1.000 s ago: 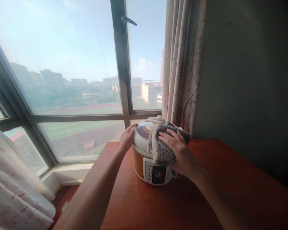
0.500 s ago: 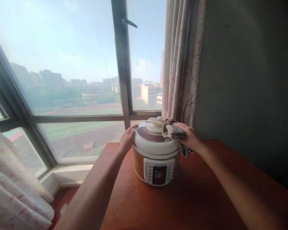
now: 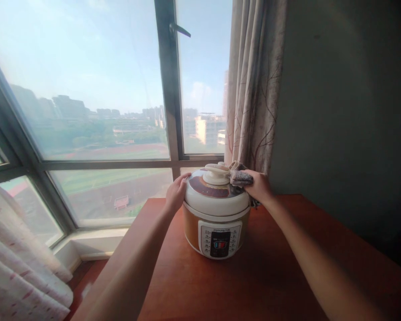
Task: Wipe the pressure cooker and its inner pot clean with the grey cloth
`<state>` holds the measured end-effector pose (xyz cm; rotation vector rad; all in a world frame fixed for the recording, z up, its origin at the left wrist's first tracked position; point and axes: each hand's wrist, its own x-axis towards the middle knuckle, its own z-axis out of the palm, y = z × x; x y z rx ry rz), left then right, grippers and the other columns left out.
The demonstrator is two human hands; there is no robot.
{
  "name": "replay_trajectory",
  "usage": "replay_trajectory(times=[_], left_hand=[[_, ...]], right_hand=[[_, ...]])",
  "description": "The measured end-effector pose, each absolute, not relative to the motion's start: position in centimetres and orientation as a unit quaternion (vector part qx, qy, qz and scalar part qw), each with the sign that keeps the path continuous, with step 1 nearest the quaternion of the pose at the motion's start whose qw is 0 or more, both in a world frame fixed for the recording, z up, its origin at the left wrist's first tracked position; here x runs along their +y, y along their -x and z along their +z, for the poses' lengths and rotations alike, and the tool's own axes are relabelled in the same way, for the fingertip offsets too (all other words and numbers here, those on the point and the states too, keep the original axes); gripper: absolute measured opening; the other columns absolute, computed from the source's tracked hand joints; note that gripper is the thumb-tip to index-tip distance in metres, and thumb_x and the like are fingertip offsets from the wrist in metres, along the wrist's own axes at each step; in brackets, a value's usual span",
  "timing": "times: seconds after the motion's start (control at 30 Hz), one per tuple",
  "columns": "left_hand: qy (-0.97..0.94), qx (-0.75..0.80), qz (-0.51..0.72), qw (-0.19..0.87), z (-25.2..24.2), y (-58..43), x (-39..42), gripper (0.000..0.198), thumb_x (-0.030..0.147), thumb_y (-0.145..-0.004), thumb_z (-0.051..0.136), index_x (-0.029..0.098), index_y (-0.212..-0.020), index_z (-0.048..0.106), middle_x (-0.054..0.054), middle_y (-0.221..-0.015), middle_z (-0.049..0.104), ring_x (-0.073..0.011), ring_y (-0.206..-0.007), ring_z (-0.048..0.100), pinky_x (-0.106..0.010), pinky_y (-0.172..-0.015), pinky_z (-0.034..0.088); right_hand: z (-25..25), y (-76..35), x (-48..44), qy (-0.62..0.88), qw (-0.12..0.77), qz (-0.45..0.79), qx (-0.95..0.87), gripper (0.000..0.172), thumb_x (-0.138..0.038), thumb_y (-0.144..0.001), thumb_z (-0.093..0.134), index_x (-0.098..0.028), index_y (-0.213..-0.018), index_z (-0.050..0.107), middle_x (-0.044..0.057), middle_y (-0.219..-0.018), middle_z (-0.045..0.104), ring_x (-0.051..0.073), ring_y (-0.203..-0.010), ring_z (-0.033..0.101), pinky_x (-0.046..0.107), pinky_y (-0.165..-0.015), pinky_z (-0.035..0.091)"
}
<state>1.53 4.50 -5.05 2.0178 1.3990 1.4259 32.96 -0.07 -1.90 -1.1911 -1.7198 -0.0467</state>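
An electric pressure cooker point(image 3: 217, 206), white and golden brown, stands upright on the reddish-brown wooden table point(image 3: 280, 263). Its control panel faces me, and a cream knob handle point(image 3: 215, 175) tops the lid. My left hand point(image 3: 177, 192) grips the left side of the lid, thumb along the upper rim; most of its fingers are hidden behind the edge. In my right hand point(image 3: 259, 185) is a bunched grey-brown cloth point(image 3: 241, 177), pressed against the right part of the lid close to the knob. Part of the cloth hangs behind that hand, down the cooker's right side.
Large windows point(image 3: 100, 89) with dark frames rise behind the table. A pale curtain point(image 3: 250, 89) hangs beyond the cooker, and another curtain point(image 3: 23, 254) falls at lower left. A dark wall point(image 3: 337, 111) stands on the right.
My right hand has shifted slightly left with the cloth, and less cloth hangs in view on the cooker's right side. My left hand keeps its place on the lid.
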Motion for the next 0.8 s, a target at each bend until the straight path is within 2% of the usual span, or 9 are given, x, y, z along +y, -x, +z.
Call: replay_trajectory(times=[0.13, 0.3, 0.37, 0.6, 0.8], left_hand=[[-0.698, 0.499, 0.491, 0.151, -4.8, -1.7, 4.1, 0.053, 0.039, -0.094, 0.03, 0.023, -0.127, 0.069, -0.005, -0.128, 0.071, -0.0278, -0.121, 0.063, -0.041, -0.103, 0.047], [-0.694, 0.507, 0.488, 0.152, -4.6, -1.8, 3.9, 0.053, 0.039, -0.094, 0.03, 0.024, -0.127, 0.068, -0.004, -0.128, 0.071, -0.0273, -0.121, 0.062, -0.04, -0.103, 0.046], [-0.695, 0.503, 0.49, 0.156, -4.6, -1.8, 3.9, 0.053, 0.039, -0.094, 0.03, 0.023, -0.127, 0.068, -0.005, -0.129, 0.07, -0.0273, -0.122, 0.062, -0.04, -0.103, 0.046], [-0.698, 0.489, 0.5, 0.153, -4.9, -1.6, 4.1, 0.052, 0.04, -0.095, 0.031, 0.022, -0.125, 0.069, -0.005, -0.127, 0.071, -0.0265, -0.12, 0.063, -0.04, -0.103, 0.047], [-0.711, 0.45, 0.511, 0.177, -5.3, -1.1, 5.1, 0.049, 0.042, -0.095, 0.035, 0.02, -0.125, 0.067, -0.007, -0.129, 0.07, -0.0249, -0.12, 0.064, -0.038, -0.106, 0.047]], right_hand=[[-3.0, -32.0, -3.2, 0.468, 0.539, -0.033, -0.699, 0.034, -0.023, -0.075, 0.063, -0.019, -0.107, 0.075, 0.011, -0.113, 0.076, 0.032, -0.112, 0.069, 0.048, -0.1, 0.052], [-3.9, -29.6, -7.8, 0.414, 0.564, -0.047, -0.713, 0.029, -0.026, -0.079, 0.065, -0.024, -0.107, 0.072, 0.009, -0.12, 0.073, 0.033, -0.124, 0.062, 0.053, -0.11, 0.045], [-4.3, -28.1, -9.7, 0.393, 0.556, -0.063, -0.729, 0.032, -0.025, -0.078, 0.066, -0.027, -0.11, 0.069, 0.007, -0.124, 0.071, 0.032, -0.128, 0.059, 0.054, -0.114, 0.041], [-5.4, -21.7, -12.2, 0.345, 0.486, -0.135, -0.791, 0.04, -0.019, -0.079, 0.059, -0.023, -0.118, 0.065, 0.007, -0.131, 0.068, 0.031, -0.136, 0.051, 0.056, -0.118, 0.031], [-2.9, -18.2, -9.8, 0.35, 0.395, -0.137, -0.838, 0.041, -0.021, -0.08, 0.061, -0.018, -0.119, 0.067, 0.01, -0.139, 0.063, 0.033, -0.137, 0.048, 0.052, -0.121, 0.025]])
